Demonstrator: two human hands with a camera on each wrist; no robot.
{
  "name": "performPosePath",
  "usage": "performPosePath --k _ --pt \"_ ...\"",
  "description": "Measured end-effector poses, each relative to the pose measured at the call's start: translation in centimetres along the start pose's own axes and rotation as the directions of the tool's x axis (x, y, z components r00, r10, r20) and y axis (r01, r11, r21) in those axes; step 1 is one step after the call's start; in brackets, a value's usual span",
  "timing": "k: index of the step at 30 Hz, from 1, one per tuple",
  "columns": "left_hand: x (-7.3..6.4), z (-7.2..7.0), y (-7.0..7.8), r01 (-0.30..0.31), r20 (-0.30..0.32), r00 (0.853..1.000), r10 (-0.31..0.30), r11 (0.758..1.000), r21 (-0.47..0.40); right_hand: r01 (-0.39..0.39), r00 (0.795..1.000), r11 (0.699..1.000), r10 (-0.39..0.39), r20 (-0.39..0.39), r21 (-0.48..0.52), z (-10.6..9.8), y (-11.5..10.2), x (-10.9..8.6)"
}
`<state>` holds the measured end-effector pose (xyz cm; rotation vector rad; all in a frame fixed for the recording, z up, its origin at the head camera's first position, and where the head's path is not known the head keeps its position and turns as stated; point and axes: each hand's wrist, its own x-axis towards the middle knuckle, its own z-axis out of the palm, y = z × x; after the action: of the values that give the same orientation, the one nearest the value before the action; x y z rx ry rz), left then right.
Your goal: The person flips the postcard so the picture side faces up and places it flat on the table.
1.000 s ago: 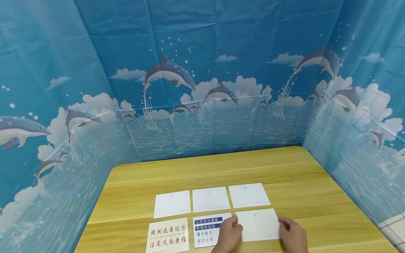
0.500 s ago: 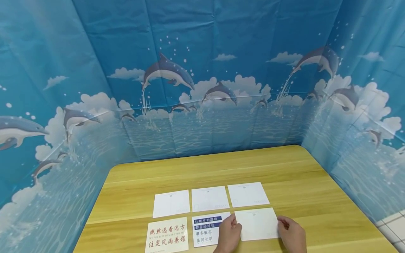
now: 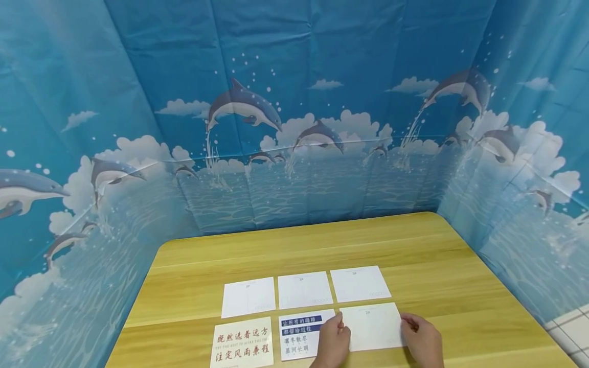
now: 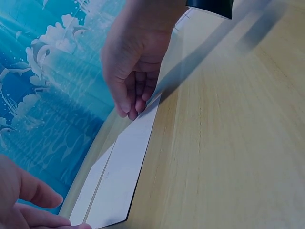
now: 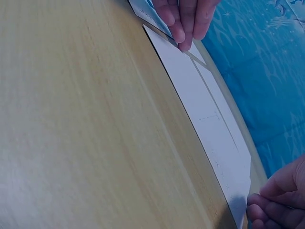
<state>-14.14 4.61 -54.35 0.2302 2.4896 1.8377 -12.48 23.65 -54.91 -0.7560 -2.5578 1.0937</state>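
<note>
A white postcard [image 3: 375,329], blank side up with a small dark mark near its top, lies flat on the wooden table at the right of the front row. At its left edge my left hand [image 3: 332,340] touches it, covering part of the neighbouring blue-and-white lettered card [image 3: 296,350]. In the left wrist view the left thumb [image 4: 45,193] stands apart from the fingers. My right hand [image 3: 422,340] has its fingertips against the opposite edge of the postcard. In the right wrist view its loosely bent fingers [image 5: 267,212] sit beside the card's edge.
A cream card with red lettering [image 3: 241,345] lies at the left of the front row. Behind are three white cards, left [image 3: 248,297], middle [image 3: 304,290] and right [image 3: 360,284]. A blue dolphin curtain [image 3: 294,194] borders the table [image 3: 460,276].
My right hand has shifted very slightly left at the postcard's edge. The left hand and the other cards stay nearly as they were.
</note>
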Motion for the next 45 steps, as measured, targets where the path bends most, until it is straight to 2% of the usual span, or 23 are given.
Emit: performPosePath --k 4,6,9,15,19,24,29,34,37,42,45 --pt "0.2 0.1 0.2 -0.007 -0.004 1.0 0.007 1.0 -0.013 -0.003 1.0 1.0 0.003 -0.015 0.004 0.1 0.1 0.1" --pt "0.2 0.0 0.3 -0.003 -0.025 1.0 0.002 1.0 -0.031 -0.001 1.0 1.0 0.001 -0.018 0.008 0.0 0.2 0.2" --pt "0.3 0.0 0.2 0.03 -0.039 0.999 -0.032 0.998 -0.059 0.01 1.0 1.0 -0.01 -0.025 0.011 0.0 0.3 0.3" --pt "0.3 0.2 -0.1 0.041 -0.082 0.995 -0.05 0.993 -0.109 0.035 0.999 0.999 -0.035 -0.031 0.016 0.0 0.5 0.3" --pt "0.2 0.5 -0.5 -0.009 -0.124 0.992 -0.003 0.995 -0.101 0.033 0.999 0.999 -0.033 -0.026 0.015 0.0 0.6 0.2" --pt "0.3 1.1 -1.2 -0.077 -0.175 0.982 0.071 0.997 -0.027 0.022 1.0 1.0 -0.022 -0.021 0.011 0.0 0.7 0.0" --pt "0.5 1.6 -1.6 -0.073 -0.209 0.975 0.073 0.997 0.004 0.017 1.0 1.0 -0.016 -0.022 0.018 0.0 0.9 0.0" --pt "0.7 1.9 -1.7 -0.061 -0.242 0.969 0.058 0.998 -0.007 -0.013 1.0 0.995 0.013 0.001 0.094 -0.1 0.8 0.1" --pt "0.8 2.0 -1.6 -0.074 -0.264 0.962 0.065 0.997 -0.025 -0.017 1.0 0.994 0.016 0.01 0.109 -0.2 0.7 0.2" --pt "0.9 2.0 -1.7 -0.159 -0.292 0.945 0.146 0.987 -0.022 0.02 1.0 0.996 -0.022 0.015 0.082 -0.4 0.7 0.5" --pt "1.0 1.9 -1.8 -0.196 -0.296 0.936 0.191 0.981 0.013 0.046 0.996 0.994 -0.053 0.078 0.096 -0.7 0.6 0.8"
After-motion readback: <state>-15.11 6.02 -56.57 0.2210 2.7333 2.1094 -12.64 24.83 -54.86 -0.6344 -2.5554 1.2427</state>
